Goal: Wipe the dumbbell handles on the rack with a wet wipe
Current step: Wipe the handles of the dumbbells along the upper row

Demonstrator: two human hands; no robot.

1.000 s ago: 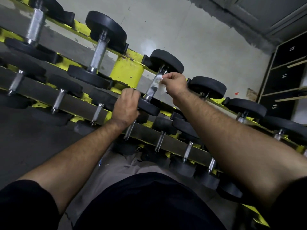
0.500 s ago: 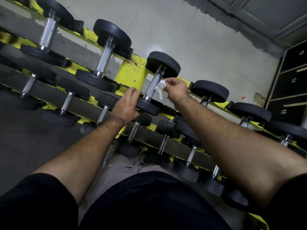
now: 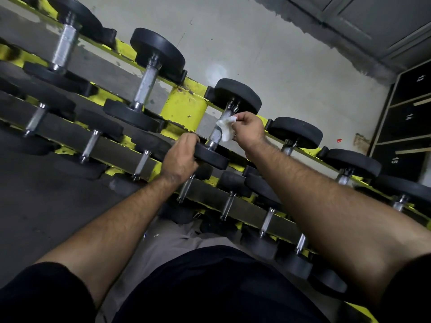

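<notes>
**A:** What do I have around me up here?

**B:** From my seat I see a yellow-painted steel rack [image 3: 184, 108] with two tiers, standing against a pale grey concrete wall [image 3: 268, 43]. Beyond my right fingertips, far off to the side, black shelving with white numbers [image 3: 405, 117] stands in the corner. The floor below is dark grey.

**A:** And the hands?

**B:** My right hand [image 3: 248, 131] pinches a crumpled white wet wipe [image 3: 225, 129] between thumb and curled fingers, and the wipe lies against the knurled chrome handle [image 3: 218, 130] of the black round-headed dumbbell [image 3: 236, 95] on the upper tier. My left hand [image 3: 180, 157] curls its fingers over the near head of that same dumbbell, gripping its rim just below the handle.

**A:** What sits around them?

**B:** Past my left knuckles, a second black dumbbell with a chrome handle [image 3: 145, 86] rests on the upper tier, and a third one [image 3: 63, 46] farther along. Beyond my right wrist, more black dumbbells [image 3: 296, 131] follow. Under both palms runs a lower row of smaller chrome-handled dumbbells [image 3: 91, 143].

**A:** Anything in the way?

**B:** My right forearm covers part of the lower row, and my dark shirt [image 3: 210, 287] fills the bottom.
</notes>
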